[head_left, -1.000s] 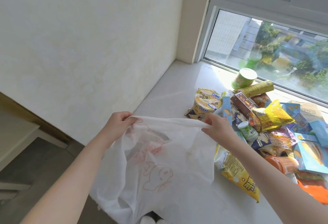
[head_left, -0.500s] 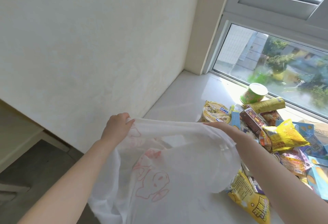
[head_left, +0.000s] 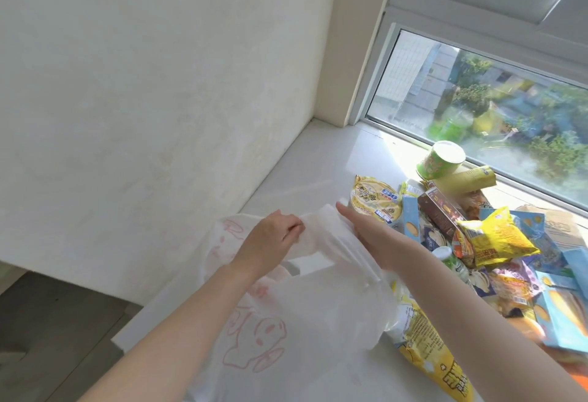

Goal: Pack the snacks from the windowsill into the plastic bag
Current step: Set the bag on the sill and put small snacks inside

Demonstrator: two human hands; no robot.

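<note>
Over the white windowsill (head_left: 305, 160), the left hand (head_left: 270, 237) pinches the rim of the thin white plastic bag with red drawings (head_left: 286, 322) in closed fingers, the right hand (head_left: 369, 230) lies flat-fingered against it, beside the heaped colourful snack packets (head_left: 496, 236).

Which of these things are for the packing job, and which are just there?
For the job:
- plastic bag, left hand gripping its top, right hand flat against it
- snacks: round noodle bowl, green cup, yellow chip bag, brown box, blue box
- windowsill they lie on

Just there:
- window
- wall
</note>
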